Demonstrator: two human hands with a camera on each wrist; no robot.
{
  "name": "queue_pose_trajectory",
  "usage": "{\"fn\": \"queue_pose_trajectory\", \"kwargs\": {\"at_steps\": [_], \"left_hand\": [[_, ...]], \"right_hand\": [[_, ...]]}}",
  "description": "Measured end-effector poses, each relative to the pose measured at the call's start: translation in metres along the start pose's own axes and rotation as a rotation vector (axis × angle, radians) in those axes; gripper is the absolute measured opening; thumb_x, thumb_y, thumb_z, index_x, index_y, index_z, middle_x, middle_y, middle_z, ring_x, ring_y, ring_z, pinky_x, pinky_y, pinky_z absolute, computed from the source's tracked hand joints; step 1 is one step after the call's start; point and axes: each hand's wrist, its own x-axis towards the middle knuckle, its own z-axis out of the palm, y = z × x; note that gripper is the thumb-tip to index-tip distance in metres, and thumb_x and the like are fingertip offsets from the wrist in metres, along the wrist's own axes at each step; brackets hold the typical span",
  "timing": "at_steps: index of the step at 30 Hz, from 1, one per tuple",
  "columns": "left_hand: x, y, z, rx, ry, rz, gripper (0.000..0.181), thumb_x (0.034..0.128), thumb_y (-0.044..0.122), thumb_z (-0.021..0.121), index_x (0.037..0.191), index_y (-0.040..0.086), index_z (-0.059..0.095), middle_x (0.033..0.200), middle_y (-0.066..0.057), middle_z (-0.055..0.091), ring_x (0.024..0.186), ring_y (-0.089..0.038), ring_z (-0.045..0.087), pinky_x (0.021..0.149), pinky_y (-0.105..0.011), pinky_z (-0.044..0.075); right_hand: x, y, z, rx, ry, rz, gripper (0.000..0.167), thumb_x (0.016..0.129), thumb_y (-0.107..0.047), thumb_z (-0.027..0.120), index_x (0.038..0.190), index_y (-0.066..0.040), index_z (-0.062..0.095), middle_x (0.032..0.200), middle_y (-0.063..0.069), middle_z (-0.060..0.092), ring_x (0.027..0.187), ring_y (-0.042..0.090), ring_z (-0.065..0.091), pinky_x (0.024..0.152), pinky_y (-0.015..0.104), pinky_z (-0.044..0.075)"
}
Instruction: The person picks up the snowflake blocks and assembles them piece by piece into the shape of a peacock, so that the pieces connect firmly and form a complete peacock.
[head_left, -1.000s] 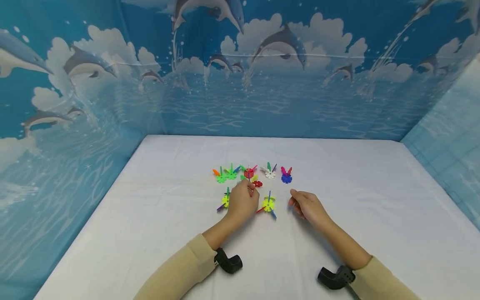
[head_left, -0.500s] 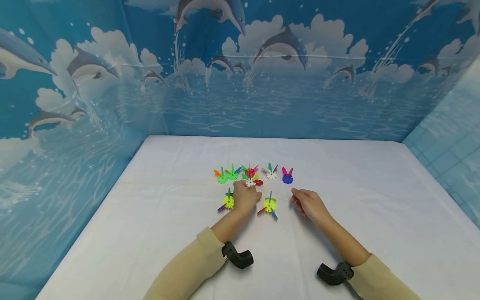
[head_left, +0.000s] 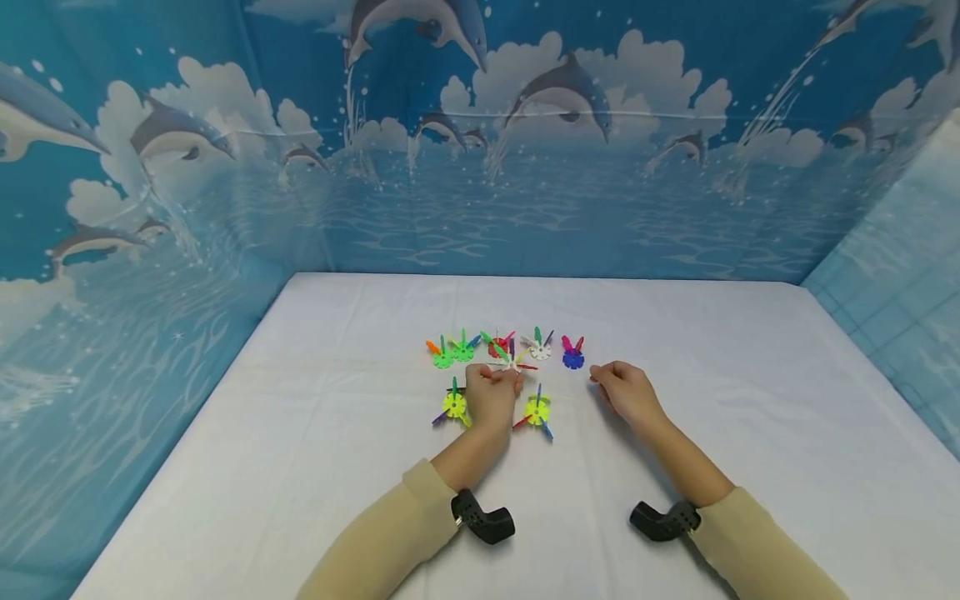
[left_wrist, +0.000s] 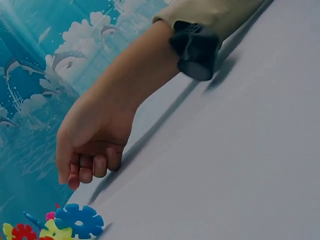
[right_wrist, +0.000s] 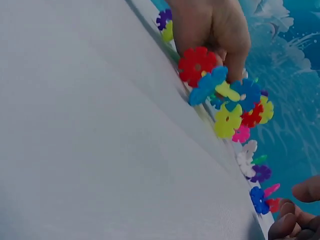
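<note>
In the head view my left hand (head_left: pixel 491 402) pinches the lower edge of a white-centred flower-disc piece (head_left: pixel 513 363) with green, purple, yellow and red discs; its fingertips are partly hidden. A yellow-centred piece (head_left: pixel 454 406) lies left of that hand, another yellow-centred piece (head_left: pixel 537 409) right of it. My right hand (head_left: pixel 628 395), its fingers loosely curled, holds nothing beside a blue piece (head_left: pixel 573 359). The left wrist view shows the right hand (left_wrist: pixel 95 135) above the cloth. In the right wrist view the left hand (right_wrist: pixel 212 25) is partly behind coloured discs.
Behind the left hand stand two green pieces (head_left: pixel 463 350), a red piece (head_left: pixel 497 345) and a white piece (head_left: pixel 540 350) in a row. White cloth (head_left: pixel 337 375) covers the table, with dolphin-printed curtains (head_left: pixel 450 208) behind and at the sides.
The white-centred piece has tilted, and my left hand has shifted slightly right, uncovering the left yellow-centred piece. My right hand has moved a little away and to the right.
</note>
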Motion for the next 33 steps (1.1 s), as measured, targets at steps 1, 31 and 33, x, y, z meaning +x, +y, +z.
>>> {"fn": "queue_pose_trajectory", "kwargs": {"at_steps": [1,31,33], "left_hand": [[-0.002,0.0,-0.002,-0.014,-0.029,0.011,0.03,0.0895,-0.001,0.066,0.094,0.007,0.038,0.085,-0.01,0.059,0.075,-0.019,0.069,0.07,-0.025,0.056],[-0.007,-0.009,-0.027,-0.397,-0.396,-0.145,0.008,0.0945,-0.006,0.058,0.1,-0.003,0.052,0.079,-0.005,0.066,0.072,-0.01,0.067,0.07,-0.019,0.054],[-0.008,-0.007,-0.028,-0.437,-0.409,-0.153,0.01,0.0948,-0.006,0.057,0.102,-0.003,0.052,0.079,-0.005,0.066,0.072,-0.01,0.067,0.068,-0.019,0.054]], "right_hand": [[0.005,0.001,0.0,-0.023,0.017,-0.002,0.032,0.1,-0.022,0.052,0.104,0.009,0.059,0.063,0.0,0.05,0.056,0.012,0.045,0.054,0.027,0.039],[0.0,-0.015,0.024,0.712,-0.236,0.143,0.009,0.1,-0.015,0.056,0.096,-0.008,0.059,0.078,0.0,0.057,0.064,0.008,0.051,0.055,0.018,0.043],[-0.008,-0.018,0.03,0.763,-0.211,0.14,0.01,0.1,-0.014,0.055,0.091,-0.011,0.059,0.076,-0.002,0.057,0.064,0.007,0.051,0.055,0.017,0.044]]}}
